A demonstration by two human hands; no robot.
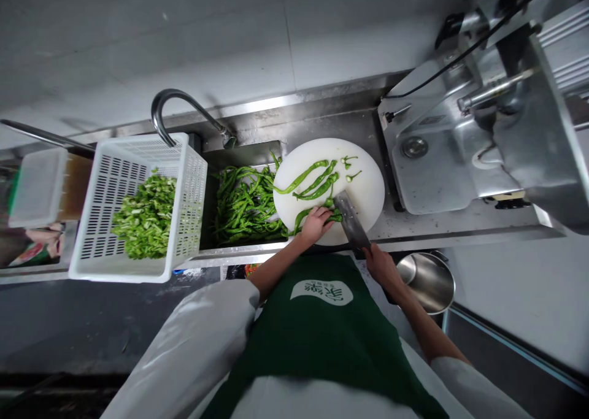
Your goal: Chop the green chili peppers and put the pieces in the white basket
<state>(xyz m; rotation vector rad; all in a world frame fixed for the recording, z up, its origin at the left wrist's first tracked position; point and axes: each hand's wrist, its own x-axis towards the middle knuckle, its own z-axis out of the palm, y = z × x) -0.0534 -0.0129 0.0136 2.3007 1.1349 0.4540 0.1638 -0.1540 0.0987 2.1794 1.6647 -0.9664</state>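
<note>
On the round white cutting board [368, 173], my left hand [316, 224] is closed over several long green peppers [301, 216], pressing them near the board's front edge. My right hand [380, 262] grips the handle of a cleaver [352, 222]. Its broad blade stands at the right end of the held peppers, by their stem ends. A few whole green peppers [317, 186] lie farther back on the board. Cut stem tops [352, 176] rest beside them at the right. Left of the board, the sink [248, 155] holds a heap of whole green peppers [248, 204].
A white plastic basket [124, 269] with chopped green peppers [147, 219] stands left of the sink, under a curved faucet [184, 97]. A metal slicing machine [460, 137] occupies the counter's right side. Below the counter edge is a steel pot [427, 281]. A lidded container [39, 186] sits far left.
</note>
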